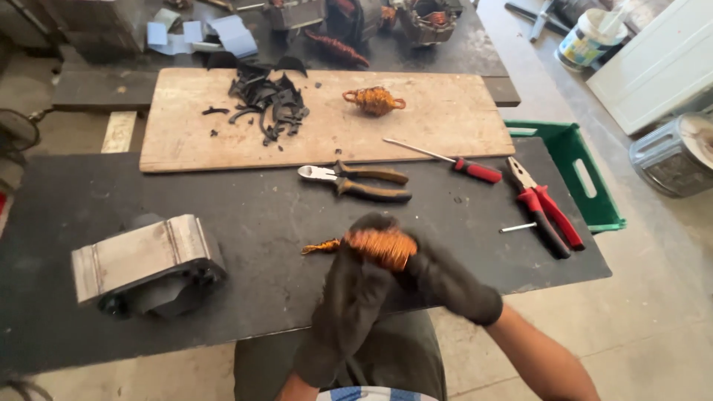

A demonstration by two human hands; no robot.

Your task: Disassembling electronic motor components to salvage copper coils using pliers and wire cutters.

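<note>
- Both gloved hands met over the near edge of the dark table (260,223), clasping one copper wire coil (380,246) between them.
- The left hand (349,301) was curled under and round the coil's left side, fingers closed on it.
- The right hand (444,278) gripped the coil's right end, fingers wrapped tight.
- A twisted copper tail (321,246) stuck out to the left of the coil.
- Beyond lay side cutters (356,182), a red-handled screwdriver (475,171), red pliers (546,208) and, on the wooden board (445,111), a second coil (373,100).

A repair workshop: pliers (546,208), screwdriver (453,161) and copper coils (374,100) on a grimy bench (245,215).
</note>
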